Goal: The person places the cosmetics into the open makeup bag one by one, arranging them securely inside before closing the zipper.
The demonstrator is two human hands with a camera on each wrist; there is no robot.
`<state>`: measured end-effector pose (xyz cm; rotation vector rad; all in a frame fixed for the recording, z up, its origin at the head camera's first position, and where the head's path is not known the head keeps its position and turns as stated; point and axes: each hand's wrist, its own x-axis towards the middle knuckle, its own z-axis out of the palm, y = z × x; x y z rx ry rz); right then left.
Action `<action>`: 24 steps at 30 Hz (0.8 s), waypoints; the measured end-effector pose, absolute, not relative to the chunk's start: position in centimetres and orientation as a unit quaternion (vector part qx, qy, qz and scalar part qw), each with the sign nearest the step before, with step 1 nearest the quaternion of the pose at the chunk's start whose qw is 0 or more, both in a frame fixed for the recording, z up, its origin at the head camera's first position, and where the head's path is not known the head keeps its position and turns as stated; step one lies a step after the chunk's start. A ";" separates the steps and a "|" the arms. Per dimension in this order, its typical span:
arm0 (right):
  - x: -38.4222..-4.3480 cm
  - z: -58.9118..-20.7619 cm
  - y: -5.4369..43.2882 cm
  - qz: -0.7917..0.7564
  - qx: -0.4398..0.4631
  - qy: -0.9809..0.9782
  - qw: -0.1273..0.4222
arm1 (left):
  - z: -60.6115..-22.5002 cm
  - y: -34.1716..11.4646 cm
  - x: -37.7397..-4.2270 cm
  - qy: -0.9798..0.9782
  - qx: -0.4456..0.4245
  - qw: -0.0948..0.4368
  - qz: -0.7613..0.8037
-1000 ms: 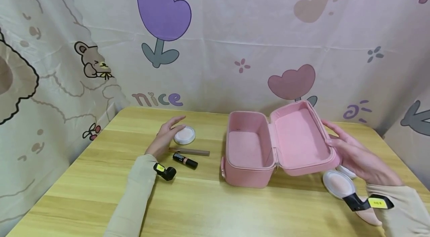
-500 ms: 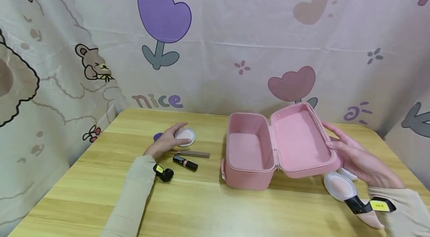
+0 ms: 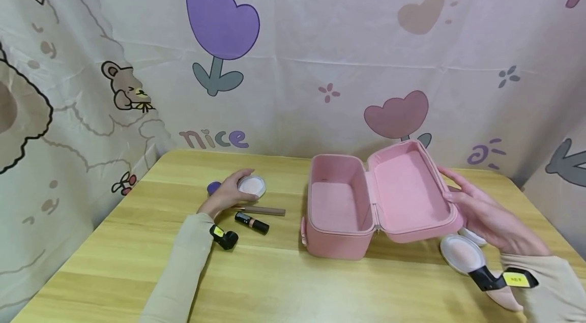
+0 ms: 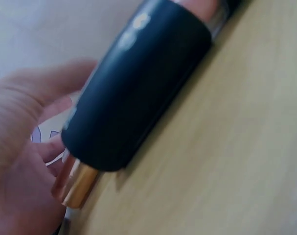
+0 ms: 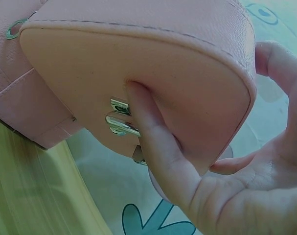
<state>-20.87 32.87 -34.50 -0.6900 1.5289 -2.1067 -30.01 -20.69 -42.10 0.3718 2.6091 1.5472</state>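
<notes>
In the head view my left hand (image 3: pixel 225 196) has its thumb and fingers at either side of a round white powder compact (image 3: pixel 252 187) on the table. A slim brown pen (image 3: pixel 263 210) and a black lipstick tube (image 3: pixel 252 223) lie just in front of that hand; the tube (image 4: pixel 138 88) fills the middle of the left wrist view, blurred. An open pink cosmetic case (image 3: pixel 339 244) stands at the centre. My right hand (image 3: pixel 485 218) grips its lid (image 3: pixel 409 188), swung out to the right. The thumb presses near a metal clasp (image 5: pixel 120 117) in the right wrist view.
A purple round item (image 3: pixel 213 188) sits behind the left hand. Beneath the right wrist lie a round compact (image 3: pixel 461 253), a white item (image 3: pixel 473 236) and a pink curved piece (image 3: pixel 504 298). A printed cloth (image 3: pixel 293 33) hangs behind the wooden table (image 3: pixel 274 287).
My left hand has come down from above the compact, its thumb now on the near side, and the purple item behind has come into view. The right hand still holds the lid.
</notes>
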 end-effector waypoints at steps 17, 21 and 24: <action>-20.8 -34.3 33.1 -0.763 -0.247 0.555 0.221 | -41.8 -20.3 -30.3 0.867 0.114 0.017 0.486; -20.8 -34.4 33.0 -0.763 -0.242 0.557 0.221 | -41.5 -20.3 -30.1 0.865 0.119 0.022 0.486; -20.8 -34.5 33.0 -0.765 -0.242 0.554 0.224 | -41.2 -20.1 -29.8 0.865 0.122 0.023 0.487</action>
